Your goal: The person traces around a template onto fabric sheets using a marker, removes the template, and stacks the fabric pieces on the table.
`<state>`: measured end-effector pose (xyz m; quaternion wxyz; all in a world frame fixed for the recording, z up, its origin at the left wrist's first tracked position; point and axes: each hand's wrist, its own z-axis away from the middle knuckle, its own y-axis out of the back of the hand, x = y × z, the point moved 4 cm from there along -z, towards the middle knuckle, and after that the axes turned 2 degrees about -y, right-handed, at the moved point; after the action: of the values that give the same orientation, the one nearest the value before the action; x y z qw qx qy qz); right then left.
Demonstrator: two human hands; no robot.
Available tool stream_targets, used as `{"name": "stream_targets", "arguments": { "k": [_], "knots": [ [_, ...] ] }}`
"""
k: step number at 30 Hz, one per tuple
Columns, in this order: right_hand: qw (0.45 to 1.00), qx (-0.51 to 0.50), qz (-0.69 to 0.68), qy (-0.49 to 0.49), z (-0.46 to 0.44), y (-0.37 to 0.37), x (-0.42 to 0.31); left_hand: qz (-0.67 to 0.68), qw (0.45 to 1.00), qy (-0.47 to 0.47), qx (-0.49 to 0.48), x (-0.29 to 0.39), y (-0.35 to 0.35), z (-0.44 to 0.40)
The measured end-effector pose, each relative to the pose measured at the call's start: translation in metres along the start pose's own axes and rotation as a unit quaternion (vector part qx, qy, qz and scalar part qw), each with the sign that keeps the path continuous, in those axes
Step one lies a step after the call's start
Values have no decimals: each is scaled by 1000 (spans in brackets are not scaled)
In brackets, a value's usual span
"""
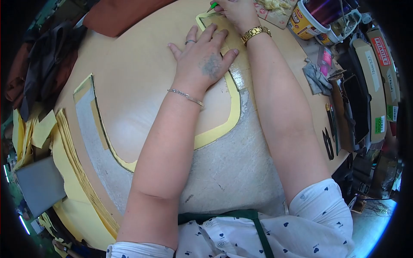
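Observation:
A grey, U-shaped template lies on the table, with tan tape along parts of it. Along its inner curve shows a yellow strip of paper or thin sheet underneath. My left hand rests with spread fingers on the upper right arm of the template and the surface beside it. At the top of the view, my right hand grips a green pencil, its tip at the template's upper end by the yellow edge. The fingertips are partly cut off by the frame.
Yellow sheets are stacked at the left edge of the table. Brown fabric lies at the top left. On the right are a labelled tub, a grey cloth, black thread snips and cardboard boxes.

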<state>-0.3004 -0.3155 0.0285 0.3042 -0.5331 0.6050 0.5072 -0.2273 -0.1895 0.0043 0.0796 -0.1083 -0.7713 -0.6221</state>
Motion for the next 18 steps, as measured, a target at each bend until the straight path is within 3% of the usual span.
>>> {"name": "stream_targets", "arguments": {
  "k": [5,9,12,13,16,18],
  "knots": [
    [998,-34,-56,-26,2,-19,7,3,1000,4,-1,1,2,0],
    [989,2,146,39,2,-7,-2,15,1000,0,8,0,-1,0],
    [962,62,267,9,-2,28,-6,24,1000,2,13,0,0,0],
    [978,45,199,-41,-3,30,-4,19,1000,4,11,0,-1,-1],
    [982,22,173,71,0,6,-6,13,1000,9,1,0,-1,-2],
    [985,-26,159,68,2,-12,-7,11,1000,9,-7,1,-2,-2]
  ]
}}
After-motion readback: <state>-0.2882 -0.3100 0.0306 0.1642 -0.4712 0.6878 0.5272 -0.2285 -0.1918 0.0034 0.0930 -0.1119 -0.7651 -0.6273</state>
